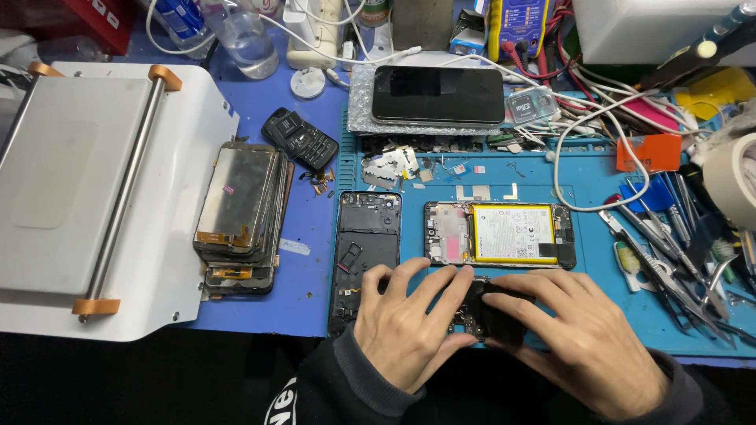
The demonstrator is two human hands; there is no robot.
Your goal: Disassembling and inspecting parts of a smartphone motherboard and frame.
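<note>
Nearest the camera, the left hand and the right hand meet over a small dark phone part that lies at the front edge of the blue work mat on the desk. Both grips are closed on it from either side: the left fingers curl over its left end and the right fingers press on its top and right end, so most of the part is hidden. It looks like a circuit board or inner frame, though the hands cover too much of it to be sure.

Just beyond the hands, the work appears to be well into disassembly. An opened phone lies face down with its back removed, its yellow-edged battery still seated inside. To its left lies a black back frame, already separated and apart from the phone body. Small screws and metal shields are scattered above it. By that judgement, the opening is done, and the part in hand is what remains to be dealt with.

Further left, a stack of removed screens rests on a white screen separator machine. At the far side sit an intact black phone, a small keypad phone, and tweezers and tools at the right.
</note>
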